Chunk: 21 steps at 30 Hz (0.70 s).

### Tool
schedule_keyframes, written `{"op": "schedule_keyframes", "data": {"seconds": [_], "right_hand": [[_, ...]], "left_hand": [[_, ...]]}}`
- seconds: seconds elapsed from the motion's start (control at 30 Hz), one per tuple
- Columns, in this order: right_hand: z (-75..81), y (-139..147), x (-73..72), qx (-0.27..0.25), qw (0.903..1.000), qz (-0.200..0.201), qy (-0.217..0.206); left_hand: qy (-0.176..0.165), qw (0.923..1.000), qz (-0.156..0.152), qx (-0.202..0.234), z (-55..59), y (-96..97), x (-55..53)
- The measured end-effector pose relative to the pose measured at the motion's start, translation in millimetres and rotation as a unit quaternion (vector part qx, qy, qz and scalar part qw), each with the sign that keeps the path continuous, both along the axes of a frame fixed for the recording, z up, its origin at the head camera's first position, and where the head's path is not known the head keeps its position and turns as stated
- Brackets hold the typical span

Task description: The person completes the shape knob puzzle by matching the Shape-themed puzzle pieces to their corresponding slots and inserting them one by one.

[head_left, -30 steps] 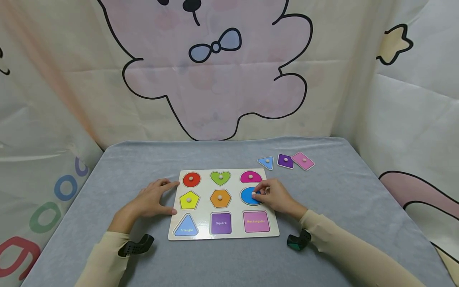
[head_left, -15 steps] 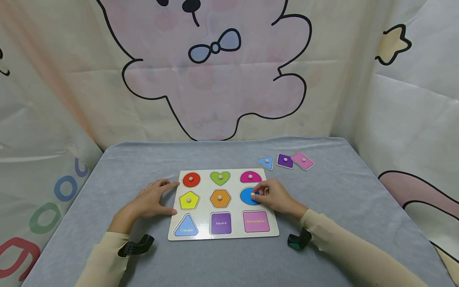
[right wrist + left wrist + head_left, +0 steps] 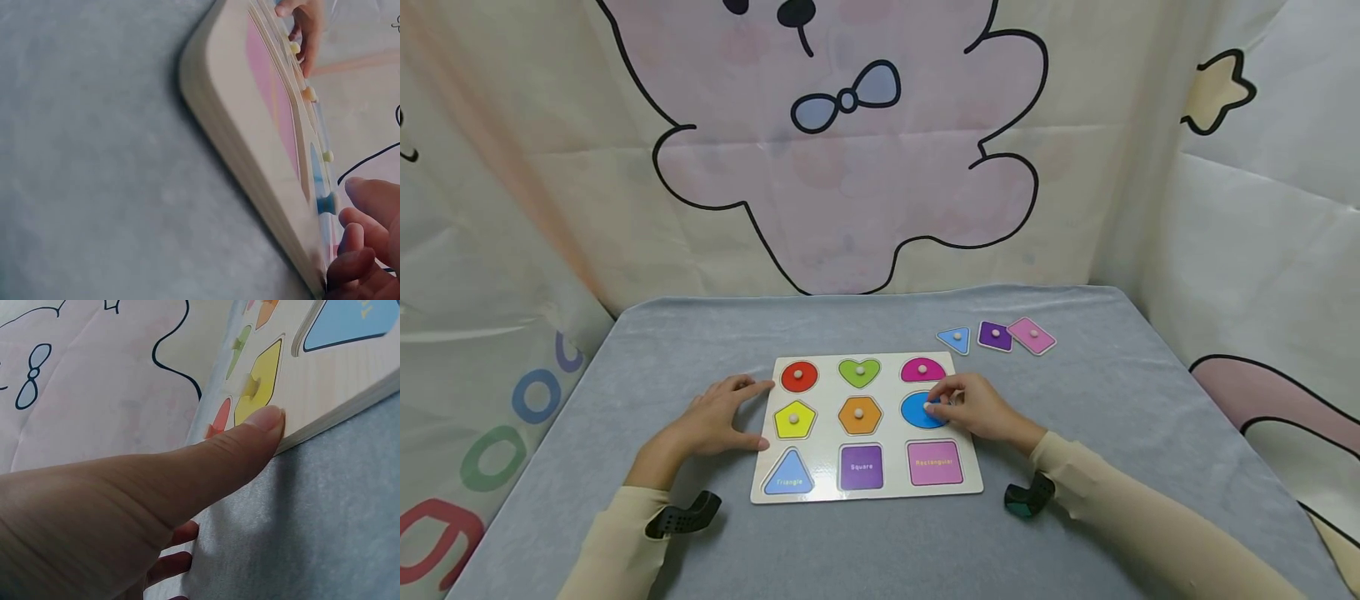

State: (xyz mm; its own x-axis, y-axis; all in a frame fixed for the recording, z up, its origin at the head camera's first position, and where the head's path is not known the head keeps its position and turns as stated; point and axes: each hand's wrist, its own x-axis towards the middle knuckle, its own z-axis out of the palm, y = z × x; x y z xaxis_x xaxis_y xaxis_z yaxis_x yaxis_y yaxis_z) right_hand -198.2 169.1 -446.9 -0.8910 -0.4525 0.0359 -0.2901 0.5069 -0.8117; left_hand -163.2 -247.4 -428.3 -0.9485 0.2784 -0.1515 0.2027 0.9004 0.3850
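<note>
A white shape-puzzle board lies on the cloth. My right thumb and curled fingers pinch at the knob of the blue oval piece, which lies in its place at the board's right side. In the right wrist view, the blue oval's knob shows beside the thumb and fingertips. My left hand rests along the board's left edge, fingers spread and fairly straight. In the left wrist view its thumb touches the board's edge close to the yellow pentagon.
Behind the board's right corner lie a blue triangle, a purple square and a pink rectangle overlapping the square. Bare printed recesses line the board's front row, among them the Square recess. Patterned cloth walls surround the table.
The hands and the blue oval stay in nearly the same places. My right forearm has shifted very slightly to the right, and the whole view has drifted a little.
</note>
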Motion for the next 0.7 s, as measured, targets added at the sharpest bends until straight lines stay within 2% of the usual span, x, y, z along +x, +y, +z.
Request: {"op": "schedule_keyframes", "data": {"seconds": [0.37, 0.57, 0.7], "right_hand": [[1.7, 14, -11.6, -0.004, 0.9997, -0.004, 0.023], [-0.4, 27, -21.1, -0.013, 0.9998, 0.004, 0.013], [0.0, 36, -26.2, 0.000, 0.9999, -0.012, -0.002]], "left_hand": [[0.000, 1.0000, -0.006, 0.001, 1.6, -1.2, 1.9], [0.001, 1.0000, -0.003, 0.003, 2.2, -0.3, 1.3], [0.001, 1.0000, -0.002, 0.005, 1.5, -0.9, 1.2]]}}
